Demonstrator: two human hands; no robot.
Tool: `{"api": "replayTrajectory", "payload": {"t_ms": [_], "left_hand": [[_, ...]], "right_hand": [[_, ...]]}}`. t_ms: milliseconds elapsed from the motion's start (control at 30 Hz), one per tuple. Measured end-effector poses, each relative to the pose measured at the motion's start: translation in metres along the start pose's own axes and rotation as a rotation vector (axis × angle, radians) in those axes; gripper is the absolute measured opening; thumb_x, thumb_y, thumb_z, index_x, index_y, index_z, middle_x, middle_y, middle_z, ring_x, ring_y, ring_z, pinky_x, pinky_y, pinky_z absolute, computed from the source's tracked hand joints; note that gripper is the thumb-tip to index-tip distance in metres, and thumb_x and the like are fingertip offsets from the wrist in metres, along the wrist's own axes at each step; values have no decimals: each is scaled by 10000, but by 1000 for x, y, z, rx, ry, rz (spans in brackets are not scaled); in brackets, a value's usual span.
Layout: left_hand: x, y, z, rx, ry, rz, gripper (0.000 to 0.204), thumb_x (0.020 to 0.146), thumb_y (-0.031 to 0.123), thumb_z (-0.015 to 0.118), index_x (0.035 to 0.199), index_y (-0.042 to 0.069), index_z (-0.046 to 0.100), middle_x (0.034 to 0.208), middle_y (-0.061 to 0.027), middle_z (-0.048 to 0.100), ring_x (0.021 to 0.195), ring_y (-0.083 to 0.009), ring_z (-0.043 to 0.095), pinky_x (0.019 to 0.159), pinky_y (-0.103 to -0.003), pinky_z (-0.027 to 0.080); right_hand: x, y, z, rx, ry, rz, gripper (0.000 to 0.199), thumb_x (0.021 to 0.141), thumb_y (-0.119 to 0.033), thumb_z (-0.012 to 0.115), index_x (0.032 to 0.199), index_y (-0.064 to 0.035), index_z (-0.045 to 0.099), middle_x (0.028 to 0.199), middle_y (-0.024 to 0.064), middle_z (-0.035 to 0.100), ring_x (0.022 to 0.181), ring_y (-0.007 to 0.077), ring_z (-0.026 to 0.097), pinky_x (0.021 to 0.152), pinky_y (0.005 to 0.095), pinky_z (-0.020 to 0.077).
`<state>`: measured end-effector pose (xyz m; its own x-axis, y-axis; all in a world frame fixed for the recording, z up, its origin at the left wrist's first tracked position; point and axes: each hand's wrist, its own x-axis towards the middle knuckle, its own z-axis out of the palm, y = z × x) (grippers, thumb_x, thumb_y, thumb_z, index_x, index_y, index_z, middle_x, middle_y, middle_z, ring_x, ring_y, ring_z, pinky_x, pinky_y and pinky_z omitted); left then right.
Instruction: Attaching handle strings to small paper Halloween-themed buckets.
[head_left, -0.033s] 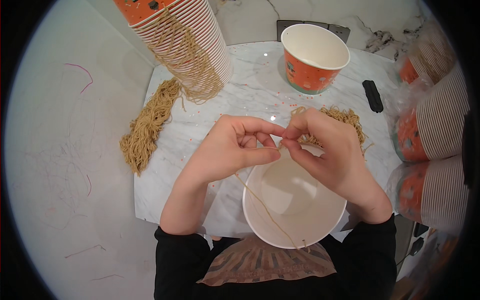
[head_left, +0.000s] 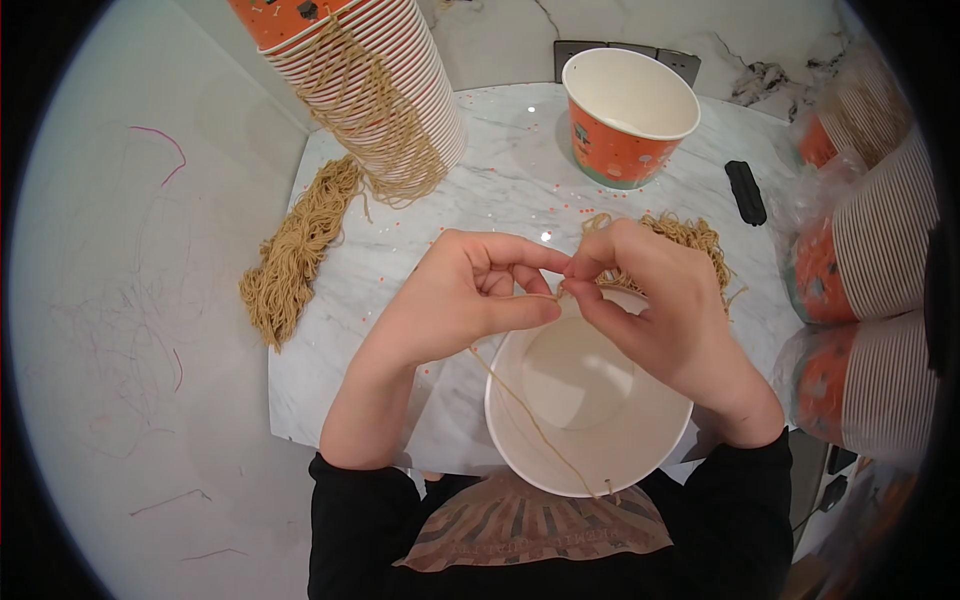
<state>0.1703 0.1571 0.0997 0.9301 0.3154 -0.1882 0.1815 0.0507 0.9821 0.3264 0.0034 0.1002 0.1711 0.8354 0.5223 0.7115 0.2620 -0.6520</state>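
My left hand [head_left: 450, 300] and my right hand [head_left: 660, 310] meet fingertip to fingertip above a white paper bucket [head_left: 585, 400] that stands at the near edge of the marble table [head_left: 500, 190]. Both pinch one thin tan string [head_left: 520, 400]. From the fingertips the string runs down across the bucket's open mouth to its near rim, where a short end sticks out. The inside of the bucket is white and holds nothing else.
An orange paper bucket [head_left: 625, 115] stands upright at the back. A tilted stack of buckets [head_left: 370, 80] draped with strings is at the back left. String bundles lie at the left [head_left: 295, 250] and behind my right hand [head_left: 690, 235]. Wrapped bucket stacks [head_left: 870, 250] and a black object [head_left: 745, 190] are on the right.
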Motion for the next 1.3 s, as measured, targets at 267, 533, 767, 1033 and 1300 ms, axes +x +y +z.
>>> {"api": "replayTrajectory", "payload": {"t_ms": [267,533,767,1033,1300], "left_hand": [[2,2,9,-52,39,-18,270,816,-59,763,1082,-23,732,837,23,695,585,48,443,528,-153,335],[9,-10,1,-29,80,55,93,858,14,747,951,7,736,765,33,677,568,32,456,483,-170,277],[15,-11,2,-86,148,6,67,865,30,726,927,15,704,794,-13,712,560,24,469,466,-171,262],[23,-20,-1,-454,-40,-178,75,893,103,691,905,29,695,783,-3,673,516,15,408,453,-177,271],[27,-26,-5,-515,-82,-180,79,899,121,688,877,46,678,754,21,636,494,16,358,440,-182,247]], "right_hand": [[-3,2,3,-176,49,-132,199,785,26,698,939,-44,593,802,102,601,691,305,635,580,384,500],[-3,1,3,-152,34,-90,220,767,8,714,938,-55,591,792,100,588,693,307,627,586,396,495],[0,-4,-6,-295,-59,-55,259,731,-114,799,894,-69,604,824,71,562,754,278,601,643,393,476],[-3,5,3,-350,-15,-46,231,695,-164,828,798,-74,641,770,58,546,740,265,584,637,391,465],[-3,9,5,-282,-4,-19,162,717,-74,787,779,-59,639,739,61,551,709,270,591,613,389,471]]}}
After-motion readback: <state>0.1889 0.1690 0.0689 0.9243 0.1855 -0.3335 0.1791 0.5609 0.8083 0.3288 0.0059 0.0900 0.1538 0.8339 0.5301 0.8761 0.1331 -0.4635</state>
